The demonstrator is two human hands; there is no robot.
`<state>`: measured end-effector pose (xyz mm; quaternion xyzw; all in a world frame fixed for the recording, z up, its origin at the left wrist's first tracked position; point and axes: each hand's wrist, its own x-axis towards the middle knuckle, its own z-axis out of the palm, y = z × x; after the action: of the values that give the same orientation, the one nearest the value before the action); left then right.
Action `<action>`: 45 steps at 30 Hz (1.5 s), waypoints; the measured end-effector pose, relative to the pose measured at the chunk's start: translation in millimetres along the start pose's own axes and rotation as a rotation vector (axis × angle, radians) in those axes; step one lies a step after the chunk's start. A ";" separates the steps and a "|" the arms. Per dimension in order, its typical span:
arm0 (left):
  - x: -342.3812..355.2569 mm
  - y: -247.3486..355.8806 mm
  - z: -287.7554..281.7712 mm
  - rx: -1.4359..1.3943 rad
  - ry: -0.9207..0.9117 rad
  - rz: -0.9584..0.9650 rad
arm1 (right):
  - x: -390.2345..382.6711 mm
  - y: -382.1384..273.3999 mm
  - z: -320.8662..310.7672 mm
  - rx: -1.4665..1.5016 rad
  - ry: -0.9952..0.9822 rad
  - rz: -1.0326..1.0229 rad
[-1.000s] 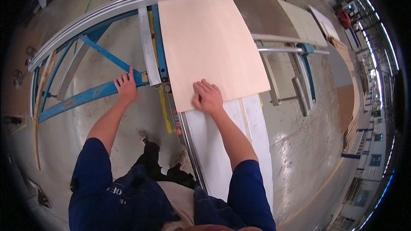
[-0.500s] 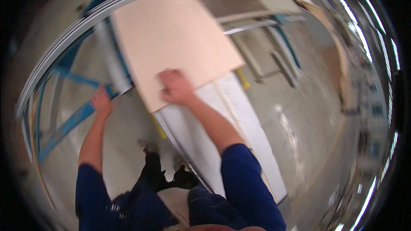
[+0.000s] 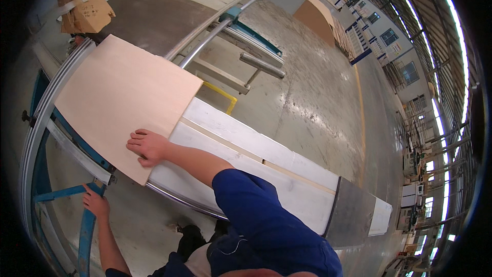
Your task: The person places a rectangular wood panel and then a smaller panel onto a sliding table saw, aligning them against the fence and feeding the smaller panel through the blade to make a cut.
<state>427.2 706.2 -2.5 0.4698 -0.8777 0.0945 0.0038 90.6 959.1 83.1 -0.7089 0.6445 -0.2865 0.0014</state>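
Resting on a pale, pinkish-beige panel [image 3: 125, 92], the right hand [image 3: 147, 146] lies palm down near the panel's near edge, its fingers loosely bent and grasping nothing, the thumb set apart. The panel lies flat on the machine: its left end meets a curved-looking aluminium rail [image 3: 38, 123], and its right end reaches the long white surface [image 3: 261, 174], which runs off to the lower right beneath the right forearm. Left of the panel's near corner, the left hand [image 3: 96, 203] touches the blue frame [image 3: 86, 238] where two bars meet — whether its fingers are clasped round the metal, I cannot tell. Beyond the panel spreads a dark brown surface [image 3: 159, 18], with a cardboard box [image 3: 91, 14] near its left end. Just beside the panel's right corner is a yellow bar [image 3: 221, 92]; farther off, a silver roller [image 3: 261, 65] hangs above the concrete floor [image 3: 307, 102].
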 end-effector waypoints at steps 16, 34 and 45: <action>30.1 -31.7 -34.1 -0.088 -0.001 0.056 | 55.8 -13.4 0.6 -0.022 0.028 0.000; 60.2 -47.1 -67.1 -0.125 -0.015 -0.011 | 111.0 -17.1 5.3 -0.041 0.026 0.014; 109.0 -61.8 -71.1 -0.103 -0.011 0.004 | 160.9 1.6 15.8 -0.035 0.044 0.004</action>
<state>411.5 595.1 87.8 0.4677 -0.8824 0.0467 0.0228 96.4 805.8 134.3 -0.7012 0.6506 -0.2906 -0.0245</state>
